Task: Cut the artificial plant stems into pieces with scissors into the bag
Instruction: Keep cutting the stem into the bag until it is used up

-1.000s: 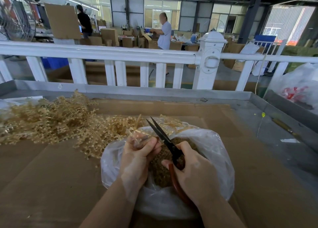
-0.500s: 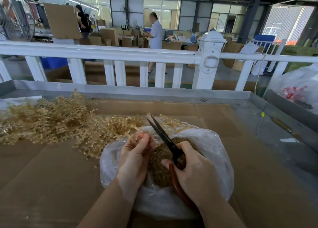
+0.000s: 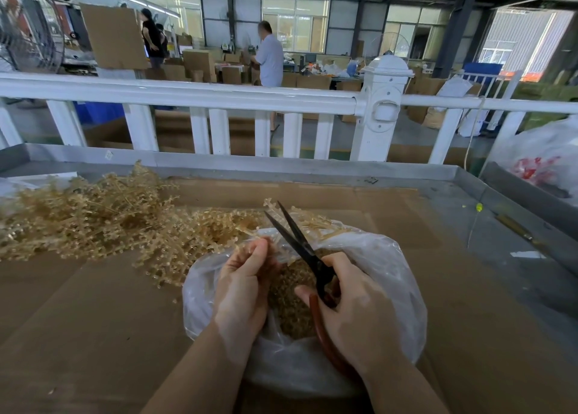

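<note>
Stem (image 3: 250,247) of the artificial plant sits pinched in the left hand (image 3: 242,288), fingers curled round its near end, directly over the mouth of the bag (image 3: 387,276). Judged light, thin and springy plastic; the beaded side twigs likely snag on neighbours, so best held on the bare main stalk close behind the cut line. Scissors (image 3: 297,244): one pair, dark blades apart in a V, tips pointing toward the far edge of the table. Right hand (image 3: 353,313) grips the reddish handles, fingers wrapped through and around them. Bag: one, clear plastic, at the near edge of the cardboard (image 3: 93,319), already holding a layer of brown cut pieces. Uncut stems (image 3: 93,219): one tangled heap, too many to count, spread along the left side toward the far-left corner. A second plastic bag (image 3: 544,160) lies beyond the right edge. White railing (image 3: 187,91) runs behind the far edge; two people visible beyond it.
</note>
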A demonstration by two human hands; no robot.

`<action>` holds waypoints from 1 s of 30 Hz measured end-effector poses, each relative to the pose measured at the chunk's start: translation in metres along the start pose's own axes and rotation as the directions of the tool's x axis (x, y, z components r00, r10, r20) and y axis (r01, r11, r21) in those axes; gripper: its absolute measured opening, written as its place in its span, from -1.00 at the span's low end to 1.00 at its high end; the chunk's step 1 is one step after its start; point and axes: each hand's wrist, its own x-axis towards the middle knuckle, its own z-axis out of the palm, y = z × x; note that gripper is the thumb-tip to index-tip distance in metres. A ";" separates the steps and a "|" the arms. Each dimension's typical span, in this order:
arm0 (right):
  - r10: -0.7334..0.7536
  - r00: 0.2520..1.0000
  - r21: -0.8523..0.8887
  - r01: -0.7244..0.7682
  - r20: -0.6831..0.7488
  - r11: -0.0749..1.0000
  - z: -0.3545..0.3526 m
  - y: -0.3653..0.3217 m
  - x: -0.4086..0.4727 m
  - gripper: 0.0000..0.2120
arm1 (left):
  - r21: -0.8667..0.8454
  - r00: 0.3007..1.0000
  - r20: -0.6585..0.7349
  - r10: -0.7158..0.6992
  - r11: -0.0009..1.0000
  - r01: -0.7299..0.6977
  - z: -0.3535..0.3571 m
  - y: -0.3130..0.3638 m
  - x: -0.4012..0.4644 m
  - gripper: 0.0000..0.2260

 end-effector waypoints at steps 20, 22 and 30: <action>-0.018 0.988 -0.197 0.049 0.154 0.979 0.000 -0.001 -0.001 -0.63 | 0.102 1.000 -0.002 -0.015 0.995 0.015 0.004 0.002 -0.006 -0.79; -0.008 0.986 -0.205 0.042 0.164 0.978 0.000 -0.001 -0.001 -0.62 | 0.113 1.000 0.012 -0.004 0.994 0.002 0.005 0.003 -0.008 -0.76; -0.012 0.986 -0.162 0.039 0.164 0.986 -0.001 0.000 0.000 -0.65 | 0.141 0.991 0.128 -0.045 0.990 0.027 0.005 0.005 -0.011 -0.76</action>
